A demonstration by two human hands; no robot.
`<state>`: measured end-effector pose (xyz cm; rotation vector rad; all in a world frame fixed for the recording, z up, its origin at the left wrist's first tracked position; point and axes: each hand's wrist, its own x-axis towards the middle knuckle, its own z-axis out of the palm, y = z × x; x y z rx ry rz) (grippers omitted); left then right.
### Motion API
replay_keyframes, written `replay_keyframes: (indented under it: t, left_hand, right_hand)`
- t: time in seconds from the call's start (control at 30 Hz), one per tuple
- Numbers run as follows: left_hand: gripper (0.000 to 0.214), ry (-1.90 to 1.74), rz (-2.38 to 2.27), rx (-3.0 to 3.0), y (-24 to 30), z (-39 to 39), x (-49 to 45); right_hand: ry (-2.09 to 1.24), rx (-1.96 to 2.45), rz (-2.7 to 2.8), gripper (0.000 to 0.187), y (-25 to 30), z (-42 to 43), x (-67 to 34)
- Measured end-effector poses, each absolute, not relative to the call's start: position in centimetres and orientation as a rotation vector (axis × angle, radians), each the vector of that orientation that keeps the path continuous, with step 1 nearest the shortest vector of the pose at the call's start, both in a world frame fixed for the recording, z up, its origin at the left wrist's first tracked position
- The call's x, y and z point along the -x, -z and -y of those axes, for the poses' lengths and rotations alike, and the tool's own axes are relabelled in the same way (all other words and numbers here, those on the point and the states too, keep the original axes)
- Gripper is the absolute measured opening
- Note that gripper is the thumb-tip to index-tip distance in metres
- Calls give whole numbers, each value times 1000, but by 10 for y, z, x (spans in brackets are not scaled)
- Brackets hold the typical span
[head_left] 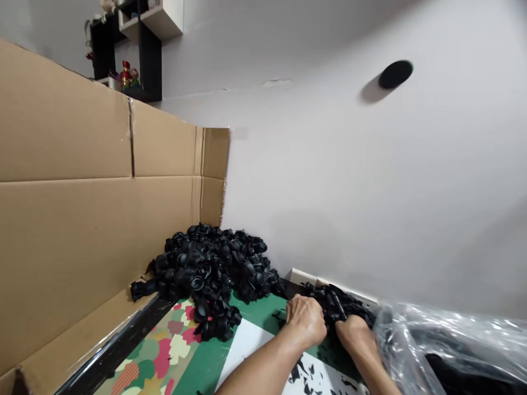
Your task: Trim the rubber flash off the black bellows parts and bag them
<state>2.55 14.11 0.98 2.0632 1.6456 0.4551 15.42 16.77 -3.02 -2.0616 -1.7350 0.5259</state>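
Observation:
My left hand [305, 320] and my right hand [354, 332] rest side by side on the table, both reaching into a small heap of black plastic pieces [334, 305] against the wall. The left hand's fingers are curled down into the heap. The right hand's fingers are hidden under the pieces. To the left lies a much larger pile of black ribbed plastic parts [212, 270], apart from both hands.
A tall cardboard sheet [82, 208] walls off the left side. A clear plastic bag [448, 345] with dark contents lies at the right. The table cover [164, 345] is green with coloured patches; black scraps lie on a white sheet [263, 345]. The white wall is close behind.

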Motion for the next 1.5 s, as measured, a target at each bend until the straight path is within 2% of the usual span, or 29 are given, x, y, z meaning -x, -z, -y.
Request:
replay_keyframes:
  t: [0.13,0.37,0.47,0.57,0.63,0.77,0.9,1.13,1.27,1.43,1.5]
  left_hand:
    - [28,-402,-1637,-2137,-16,-126,-1]
    - [22,-434,-1940,-2065,-41,-84,85]
    - [39,-457,-2121,-1966,-39,-60,124]
    - [64,-501,-2248,-1836,-30,-43,151]
    - [68,-555,-2281,-1749,-24,-37,160]
    - [46,-725,-2225,-1674,-12,-34,158]
    - [39,-876,-2110,-1621,-4,-30,146]
    - [42,-905,-1722,-1694,0,-14,96]
    - [43,-793,-1430,-1882,-3,-11,73]
    - [26,-766,-1517,-1979,-8,-13,81]
    - [28,-795,-1588,-2011,-12,-15,90]
  right_hand:
    - [-522,2097,1695,24,28,-162,-155]
    - [-436,2048,1640,43,-6,-132,-152]
    - [-420,2006,1657,45,-18,-115,-132]
    - [-450,1767,1876,43,-20,-101,-89]
    - [-570,1583,2026,44,-17,-94,-52]
    - [-748,1385,2115,41,-4,-92,14]
    - [-862,1278,2131,32,3,-91,33]
    - [-733,1385,2052,27,1,-74,-34]
    - [-825,1397,1980,28,3,-55,-75]
    - [-862,1481,1835,31,0,-39,-113]
    - [-865,1508,1812,30,-2,-36,-126]
